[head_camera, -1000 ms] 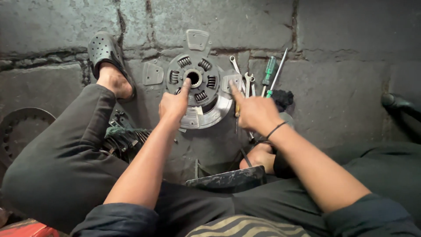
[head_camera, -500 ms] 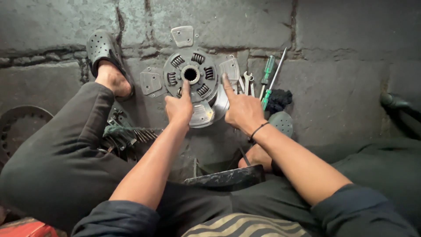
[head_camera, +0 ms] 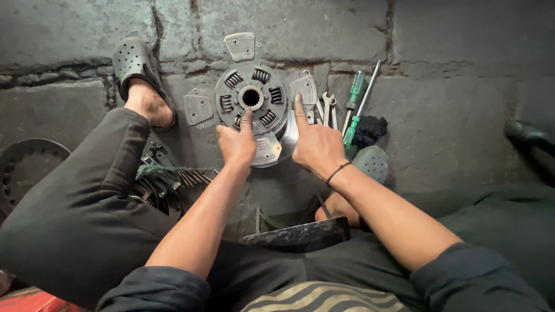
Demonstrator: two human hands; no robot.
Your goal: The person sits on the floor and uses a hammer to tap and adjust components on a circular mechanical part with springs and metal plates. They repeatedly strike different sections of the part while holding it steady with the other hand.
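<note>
Since half a second ago the left hand [head_camera: 237, 144] has slid a little nearer along the clutch disc [head_camera: 252, 98], and the right hand [head_camera: 315, 147] has straightened its index finger where it lay angled before; the disc itself has stayed put on the stone floor [head_camera: 462, 115].

At the far left a dark ribbed metal ring [head_camera: 23, 167] lies partly out of view. Beside it the person's left foot sits in a black perforated rubber clog [head_camera: 136, 63], and nearer, against the dark trouser leg, lies a heap of greasy steel parts [head_camera: 165, 179] with coiled springs.

The disc is round grey metal with a splined centre hole, coil springs set in windows around the hub, and flat trapezoid friction pads on spokes. It lies in the middle, on the far side of both hands. The left hand rests on its near edge, fingers curled loosely, index tip touching the hub just below the hole, clasping nothing. The right hand lies flat on the shiny plate at the disc's right edge, index finger stretched up beside a pad, other fingers folded; it grips nothing.

Just right of that are steel spanners [head_camera: 328, 110] and two green-handled screwdrivers [head_camera: 354, 112], a black rag [head_camera: 370, 130], and a grey perforated clog [head_camera: 371, 163]. The floor is rough, cracked grey stone slabs.
</note>
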